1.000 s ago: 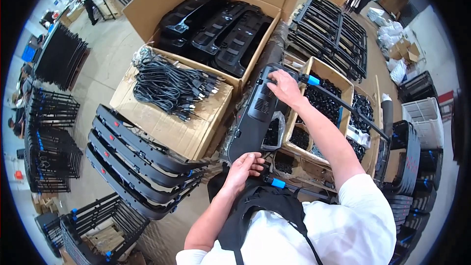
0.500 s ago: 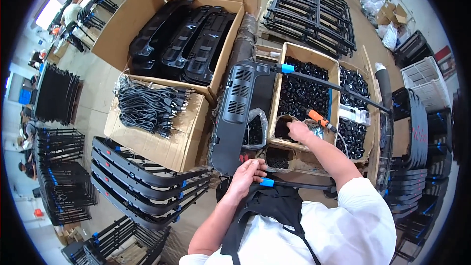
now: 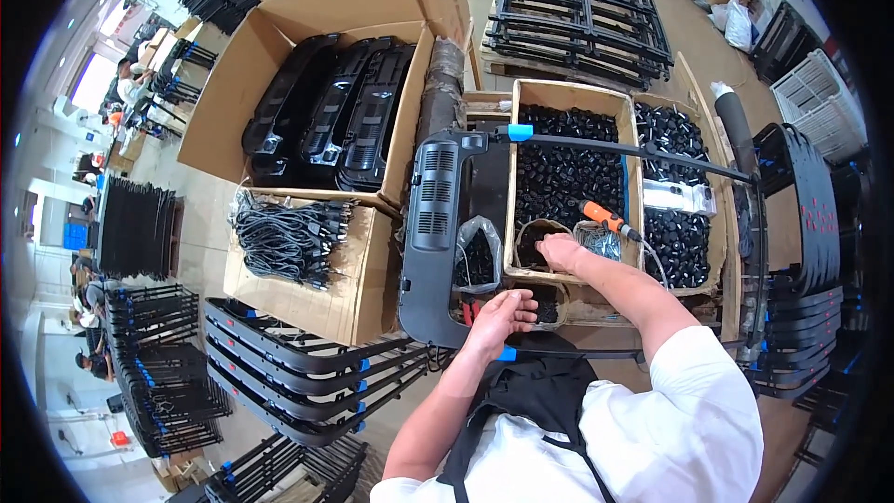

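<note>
My right hand (image 3: 562,252) reaches into a round tub (image 3: 533,229) of small dark pieces; its fingertips are hidden inside. Over the near rail of a black frame hovers my left hand (image 3: 503,319), fingers loosely apart and nothing visible in them. This frame has a vented black housing (image 3: 430,224) on its left side and a long rail (image 3: 615,145) with a blue clip (image 3: 521,132) across the bins. Beside my right hand lie silver screws (image 3: 601,241) and an orange-handled screwdriver (image 3: 603,216) with a cord.
Wooden bins (image 3: 514,177) hold many black caps. A bag-lined container (image 3: 477,251) stands inside the frame. At left are a bundle of black cables (image 3: 284,237) on a carton and a large carton (image 3: 219,135) of black housings. Stacked frames (image 3: 289,363) stand at lower left.
My left hand has shifted right and its pinched fingers have spread. My right hand stays at the round tub, reaching slightly deeper. The whole view has turned a little.
</note>
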Tool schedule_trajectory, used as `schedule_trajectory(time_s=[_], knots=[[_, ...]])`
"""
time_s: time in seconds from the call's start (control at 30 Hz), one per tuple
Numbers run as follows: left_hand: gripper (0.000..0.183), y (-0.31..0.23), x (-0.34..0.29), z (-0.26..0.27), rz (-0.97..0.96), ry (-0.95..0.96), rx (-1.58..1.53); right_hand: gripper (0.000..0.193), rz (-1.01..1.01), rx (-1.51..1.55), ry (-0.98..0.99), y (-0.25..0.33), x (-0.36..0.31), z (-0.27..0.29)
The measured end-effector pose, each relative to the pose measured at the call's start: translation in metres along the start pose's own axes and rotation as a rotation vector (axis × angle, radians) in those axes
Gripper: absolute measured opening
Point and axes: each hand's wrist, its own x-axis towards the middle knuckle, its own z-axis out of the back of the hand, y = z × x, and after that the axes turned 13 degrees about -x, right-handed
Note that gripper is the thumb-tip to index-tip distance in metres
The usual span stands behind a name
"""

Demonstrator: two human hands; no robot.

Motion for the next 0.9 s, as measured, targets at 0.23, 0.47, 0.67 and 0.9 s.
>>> schedule_trajectory(time_s=[0.23, 0.47, 0.67, 0.9], knots=[[0.048, -0.004, 0.053, -0.008, -0.051, -0.028, -0.185, 0.017, -0.063, 0.288, -0.26, -0.014, -0.012, -0.002], [0.059, -0.009, 0.119, -0.019, -0.093, -0.161, -0.365, 0.019, -0.106, 0.649, -0.384, -0.012, -0.044, 0.045], [0.05, 0.01, 0.166, -0.006, -0.02, 0.032, -0.585, 0.03, -0.055, 0.888, -0.396, 0.014, -0.078, 0.099], [0.032, 0.007, 0.147, -0.021, -0.072, 0.022, -0.716, 0.025, -0.223, 1.251, -0.362, 0.024, -0.089, 0.104]])
